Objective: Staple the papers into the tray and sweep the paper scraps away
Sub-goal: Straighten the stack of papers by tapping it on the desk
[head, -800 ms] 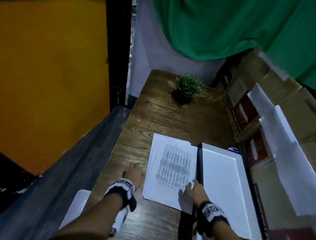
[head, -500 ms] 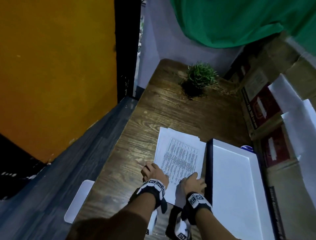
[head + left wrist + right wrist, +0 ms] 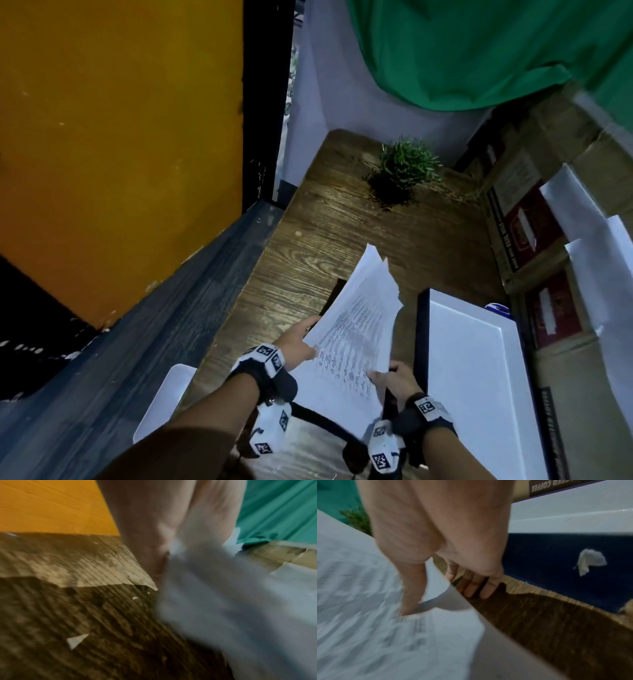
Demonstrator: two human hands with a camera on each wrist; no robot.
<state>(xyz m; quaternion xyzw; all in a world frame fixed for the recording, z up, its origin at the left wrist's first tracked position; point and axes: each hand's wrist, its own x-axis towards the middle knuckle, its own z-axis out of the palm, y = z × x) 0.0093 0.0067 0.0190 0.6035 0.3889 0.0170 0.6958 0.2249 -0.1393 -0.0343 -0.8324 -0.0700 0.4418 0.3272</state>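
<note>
A stack of printed papers (image 3: 356, 329) hangs tilted above the wooden table (image 3: 342, 222), its far end raised and the sheets fanning apart. My left hand (image 3: 303, 337) grips its near left edge. My right hand (image 3: 387, 375) pinches the near right corner, thumb on top (image 3: 411, 595) and fingers underneath (image 3: 476, 588). The white tray (image 3: 479, 394) with a navy wall (image 3: 556, 568) lies just right of the papers. Small white paper scraps (image 3: 76, 641) lie on the table by my left hand. Another scrap (image 3: 590, 561) shows against the tray wall. The left wrist view is blurred.
A small green plant (image 3: 404, 171) stands at the table's far end. Cardboard boxes (image 3: 534, 233) line the right side. A small blue and white object (image 3: 496, 306) peeks out behind the tray. A white flat thing (image 3: 164, 401) sits off the table's near left edge.
The papers lay flat on the table with my hands at their near corners. Both hands have now taken hold and lifted the stack, which tilts up off the wood.
</note>
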